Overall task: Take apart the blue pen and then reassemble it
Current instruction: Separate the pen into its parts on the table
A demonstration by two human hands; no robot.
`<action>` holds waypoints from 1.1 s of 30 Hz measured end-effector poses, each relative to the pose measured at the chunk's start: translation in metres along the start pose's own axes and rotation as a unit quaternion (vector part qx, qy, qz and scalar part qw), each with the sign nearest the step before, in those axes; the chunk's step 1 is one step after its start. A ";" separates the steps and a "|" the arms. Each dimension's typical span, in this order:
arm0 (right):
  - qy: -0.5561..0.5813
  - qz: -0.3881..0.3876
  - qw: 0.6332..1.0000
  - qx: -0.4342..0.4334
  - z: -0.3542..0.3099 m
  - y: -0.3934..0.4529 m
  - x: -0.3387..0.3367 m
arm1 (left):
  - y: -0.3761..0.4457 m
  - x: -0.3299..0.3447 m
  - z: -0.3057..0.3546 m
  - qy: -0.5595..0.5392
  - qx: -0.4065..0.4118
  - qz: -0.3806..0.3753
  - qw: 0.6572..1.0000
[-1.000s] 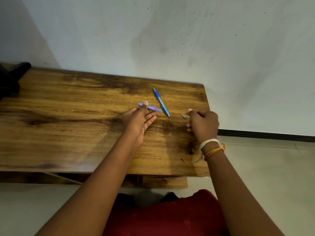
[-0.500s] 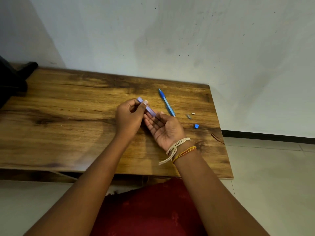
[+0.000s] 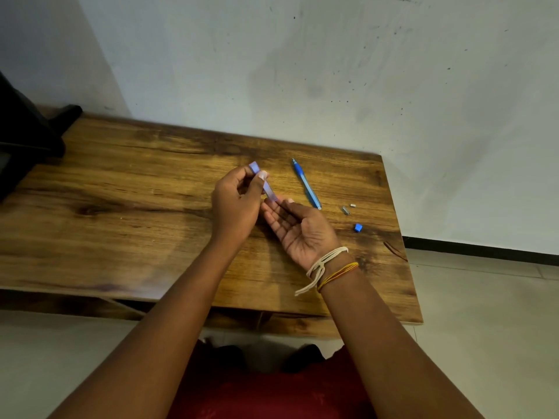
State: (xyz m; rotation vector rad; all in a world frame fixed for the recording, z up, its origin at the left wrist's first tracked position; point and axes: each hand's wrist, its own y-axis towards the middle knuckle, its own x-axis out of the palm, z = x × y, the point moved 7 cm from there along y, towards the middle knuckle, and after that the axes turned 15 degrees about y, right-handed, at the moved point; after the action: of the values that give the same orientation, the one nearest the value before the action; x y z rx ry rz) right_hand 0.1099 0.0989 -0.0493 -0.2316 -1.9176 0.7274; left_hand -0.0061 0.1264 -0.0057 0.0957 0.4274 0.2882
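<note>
Holding the translucent pale-blue plastic barrel tube (image 3: 262, 181) tilted, far end up and near end down, the left hand (image 3: 234, 204) pinches it between thumb and curled fingers; likely tipping it so anything inside slides out. Right hand (image 3: 298, 226) sits palm-up just beside the tube's lower end, fingers loosely spread, holding nothing I can see, so it reads as a catch cup. Rest of the blue pen lies on the brown wooden table (image 3: 121, 213): blue refill-and-grip section (image 3: 306, 184) just right of the hands, then a small grey metal piece (image 3: 345, 210), tiny white bit (image 3: 352, 205) and small blue plastic cap piece (image 3: 357, 227) farther right, well apart from the edge. Parts kept in one cluster, probably for reassembly. Tube's middle is hidden behind the thumb; can't tell whether it's empty. Grey piece too small to identify.
</note>
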 end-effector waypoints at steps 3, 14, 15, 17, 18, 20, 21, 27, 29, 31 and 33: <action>0.017 -0.007 1.000 0.002 0.001 0.000 0.001 | -0.003 0.003 0.010 0.032 0.052 -0.020 0.998; -0.031 -0.024 0.999 0.007 -0.001 0.005 -0.001 | 0.004 -0.003 -0.012 -0.061 -0.059 0.019 0.996; -0.047 -0.022 0.999 -0.003 -0.002 0.006 -0.002 | 0.005 -0.004 -0.014 -0.068 -0.069 0.023 0.995; -0.077 -0.013 0.997 -0.029 -0.007 0.006 -0.004 | 0.005 -0.005 -0.019 -0.085 -0.086 0.037 0.992; -0.092 -0.006 0.995 -0.041 -0.009 0.006 -0.005 | 0.005 -0.005 -0.021 -0.093 -0.096 0.044 0.990; -0.120 0.011 0.990 -0.068 -0.015 0.006 -0.007 | 0.006 -0.006 -0.026 -0.098 -0.114 0.055 0.987; -0.138 0.019 0.987 -0.085 -0.019 0.005 -0.008 | 0.006 -0.007 -0.028 -0.094 -0.120 0.062 0.986; -0.220 0.060 0.955 -0.190 -0.046 -0.001 -0.014 | 0.007 -0.008 -0.038 0.026 -0.132 0.070 0.988; -0.240 0.080 0.941 -0.223 -0.057 -0.004 -0.017 | 0.007 -0.003 -0.037 0.081 -0.119 0.042 0.989; -0.260 0.098 0.927 -0.253 -0.067 -0.008 -0.020 | 0.006 0.001 -0.035 0.120 -0.102 0.023 0.987; -0.280 0.105 0.914 -0.274 -0.076 -0.012 -0.022 | 0.005 0.003 -0.033 0.158 -0.086 0.019 0.984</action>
State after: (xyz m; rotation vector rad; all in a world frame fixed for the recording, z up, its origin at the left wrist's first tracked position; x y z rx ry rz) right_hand 0.1883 0.1084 -0.0373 -0.6420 -2.6608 0.3903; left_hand -0.0189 0.1330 -0.0355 -0.1120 0.7134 0.3793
